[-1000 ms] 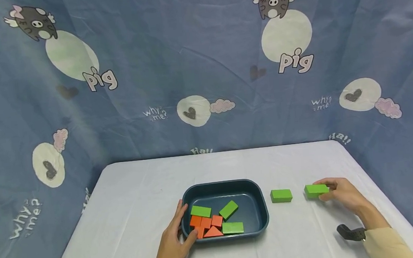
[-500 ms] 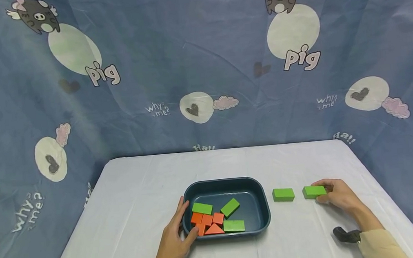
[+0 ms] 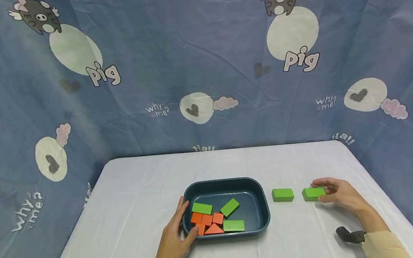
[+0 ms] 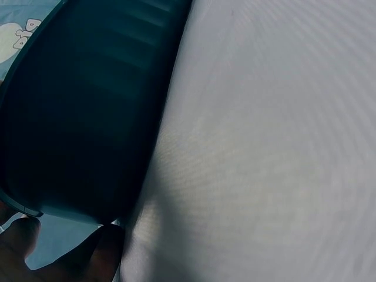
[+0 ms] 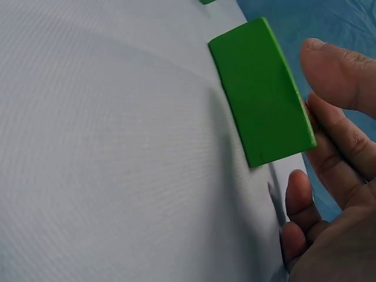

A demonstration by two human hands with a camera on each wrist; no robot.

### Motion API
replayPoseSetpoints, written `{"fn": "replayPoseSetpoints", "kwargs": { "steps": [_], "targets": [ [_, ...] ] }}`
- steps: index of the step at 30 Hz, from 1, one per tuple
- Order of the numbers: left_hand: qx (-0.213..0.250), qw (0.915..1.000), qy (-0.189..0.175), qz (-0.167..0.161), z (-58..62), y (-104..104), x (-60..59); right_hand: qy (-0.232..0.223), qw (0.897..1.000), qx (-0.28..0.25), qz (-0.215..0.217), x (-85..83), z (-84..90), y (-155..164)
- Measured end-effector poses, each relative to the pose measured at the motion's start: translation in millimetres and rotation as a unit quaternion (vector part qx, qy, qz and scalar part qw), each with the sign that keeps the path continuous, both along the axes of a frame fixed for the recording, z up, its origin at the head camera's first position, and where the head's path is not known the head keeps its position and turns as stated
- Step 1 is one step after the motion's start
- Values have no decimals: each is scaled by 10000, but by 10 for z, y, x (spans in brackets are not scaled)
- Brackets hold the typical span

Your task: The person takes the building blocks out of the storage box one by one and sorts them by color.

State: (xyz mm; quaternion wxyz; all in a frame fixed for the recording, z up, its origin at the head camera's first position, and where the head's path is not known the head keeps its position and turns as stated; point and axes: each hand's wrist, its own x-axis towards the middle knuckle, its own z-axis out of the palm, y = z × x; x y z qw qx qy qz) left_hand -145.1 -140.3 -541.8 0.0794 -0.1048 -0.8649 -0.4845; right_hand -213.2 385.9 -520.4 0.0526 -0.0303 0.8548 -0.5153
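In the head view, my left hand (image 3: 172,240) holds the near-left corner of a dark teal plastic tray (image 3: 265,210), fingers along its left end and thumb at the front rim. Green rectangular blocks and several orange blocks (image 3: 207,220), one triangular, lie inside. My right hand (image 3: 345,195) is around the right end of a green block (image 3: 311,194) on the table. The right wrist view shows the thumb (image 5: 338,76) lifted clear of that block (image 5: 261,94), other fingers loosely bent beside it. Left fingertips (image 4: 108,247) touch the tray wall (image 4: 88,129) in the left wrist view.
Another green block (image 3: 282,195) lies between the tray and my right hand. A white cloth (image 3: 136,217) covers the table. Behind it hangs a blue curtain (image 3: 142,69) with pig prints. A black device (image 3: 349,235) is strapped to my right wrist.
The right-hand green block has shifted slightly left and come down on the table. My right fingers have spread off it, drawing slightly right. My left hand and the tray stay put.
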Motion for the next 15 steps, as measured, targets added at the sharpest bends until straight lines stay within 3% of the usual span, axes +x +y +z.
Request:
{"fn": "replayPoseSetpoints", "kwargs": {
  "steps": [6,15],
  "targets": [
    [22,10000,65,-7,-11,-6,7,-15,9999,-34,-109,-8,76,8],
    [92,9999,111,-48,-19,-13,8,782,9941,-728,181,-46,313,-162]
  ]
}}
